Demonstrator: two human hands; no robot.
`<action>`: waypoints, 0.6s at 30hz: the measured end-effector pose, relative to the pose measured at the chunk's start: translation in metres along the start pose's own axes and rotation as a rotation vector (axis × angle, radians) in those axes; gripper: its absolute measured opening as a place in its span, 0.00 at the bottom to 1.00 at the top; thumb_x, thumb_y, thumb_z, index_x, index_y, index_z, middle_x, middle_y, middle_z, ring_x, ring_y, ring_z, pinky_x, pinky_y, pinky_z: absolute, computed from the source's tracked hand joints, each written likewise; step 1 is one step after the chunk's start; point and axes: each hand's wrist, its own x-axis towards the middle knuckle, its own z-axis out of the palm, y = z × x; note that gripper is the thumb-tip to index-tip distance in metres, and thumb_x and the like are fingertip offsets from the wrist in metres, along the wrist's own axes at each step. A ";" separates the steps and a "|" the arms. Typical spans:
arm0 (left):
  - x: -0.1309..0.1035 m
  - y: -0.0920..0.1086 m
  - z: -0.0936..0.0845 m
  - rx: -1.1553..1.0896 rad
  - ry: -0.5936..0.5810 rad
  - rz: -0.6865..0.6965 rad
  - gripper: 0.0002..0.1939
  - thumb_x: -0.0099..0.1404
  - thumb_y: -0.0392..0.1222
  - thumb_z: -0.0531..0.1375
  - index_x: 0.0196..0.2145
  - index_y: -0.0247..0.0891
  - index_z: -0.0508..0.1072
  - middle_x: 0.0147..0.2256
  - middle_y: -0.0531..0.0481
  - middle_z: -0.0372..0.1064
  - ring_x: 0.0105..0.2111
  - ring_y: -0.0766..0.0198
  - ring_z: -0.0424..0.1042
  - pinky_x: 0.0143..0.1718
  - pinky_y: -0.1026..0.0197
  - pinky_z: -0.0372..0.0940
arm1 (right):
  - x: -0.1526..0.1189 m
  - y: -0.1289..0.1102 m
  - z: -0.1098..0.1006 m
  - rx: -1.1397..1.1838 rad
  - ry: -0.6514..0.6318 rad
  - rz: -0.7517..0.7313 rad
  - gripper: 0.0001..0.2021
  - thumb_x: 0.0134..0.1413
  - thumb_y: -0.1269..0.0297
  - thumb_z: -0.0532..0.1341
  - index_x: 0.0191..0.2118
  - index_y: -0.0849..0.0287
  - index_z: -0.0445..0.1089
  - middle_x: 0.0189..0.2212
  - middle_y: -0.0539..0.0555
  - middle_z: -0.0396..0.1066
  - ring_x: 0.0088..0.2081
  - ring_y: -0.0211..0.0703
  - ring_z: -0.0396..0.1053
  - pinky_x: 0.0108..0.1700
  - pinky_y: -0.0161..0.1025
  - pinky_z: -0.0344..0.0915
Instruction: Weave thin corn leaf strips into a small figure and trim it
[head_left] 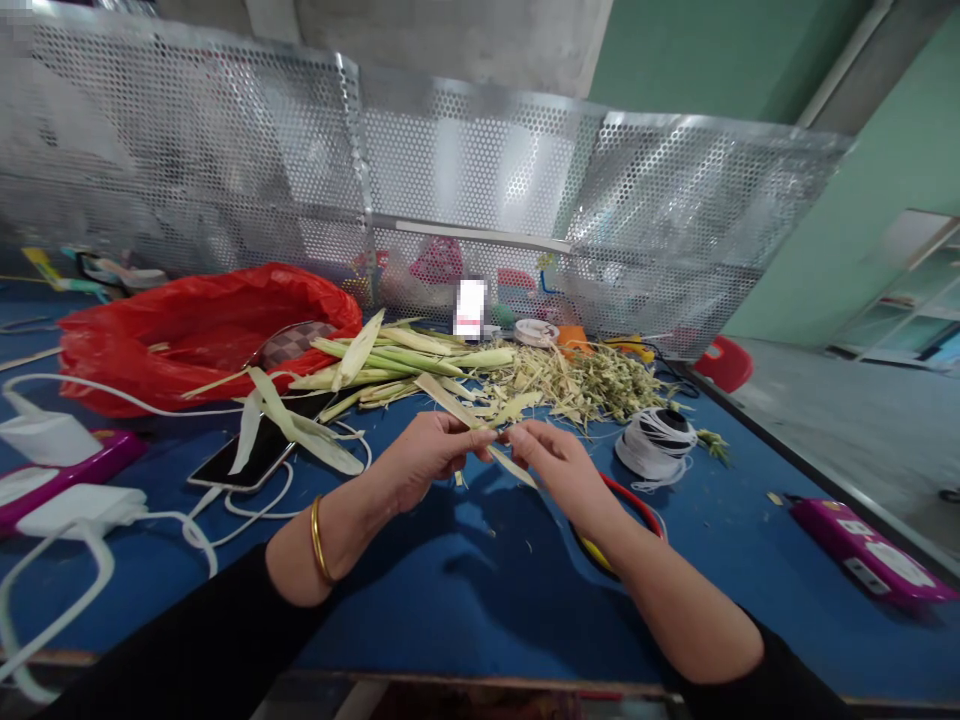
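Pale corn husk strips [448, 401] cross between my two hands above the blue table, with ends sticking out up to the left, up to the right and down to the right. My left hand [429, 455] pinches them where they cross, thumb and fingers pressed together. Close beside it, my right hand [559, 462] is closed too, its fingertips at the same crossing. Whether a fine thread runs between the fingertips is too small to tell. To the right of my right hand stands a spool of white string [655, 447]. A red and yellow loop [637, 500] is partly hidden behind my right forearm.
Husks [412, 357] and a heap of dry trimmings [577, 382] lie behind my hands. A red plastic bag [202, 300] sits left, near a phone [255, 455] with loose husk pieces on it. White cables and purple power strips [870, 550] flank the workspace. Perforated metal panels [472, 150] stand behind.
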 end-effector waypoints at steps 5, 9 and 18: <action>-0.005 0.002 0.007 0.023 -0.119 -0.077 0.24 0.57 0.61 0.59 0.27 0.33 0.75 0.24 0.50 0.70 0.14 0.76 0.52 0.15 0.67 0.37 | 0.007 0.008 0.002 0.439 0.118 0.161 0.16 0.42 0.51 0.67 0.23 0.61 0.69 0.18 0.47 0.65 0.21 0.34 0.60 0.29 0.35 0.58; -0.004 -0.004 0.012 0.066 -0.002 -0.048 0.18 0.52 0.54 0.65 0.31 0.34 0.77 0.22 0.53 0.68 0.17 0.74 0.56 0.16 0.69 0.41 | 0.006 0.009 0.010 0.511 0.109 0.158 0.15 0.42 0.53 0.67 0.25 0.62 0.72 0.20 0.50 0.70 0.19 0.34 0.62 0.26 0.35 0.60; -0.004 -0.007 0.013 0.013 -0.052 -0.047 0.11 0.51 0.46 0.66 0.23 0.33 0.76 0.20 0.52 0.69 0.14 0.75 0.55 0.15 0.68 0.43 | 0.005 0.011 0.012 0.390 0.214 0.029 0.10 0.44 0.59 0.65 0.23 0.60 0.70 0.16 0.46 0.65 0.17 0.34 0.61 0.22 0.34 0.58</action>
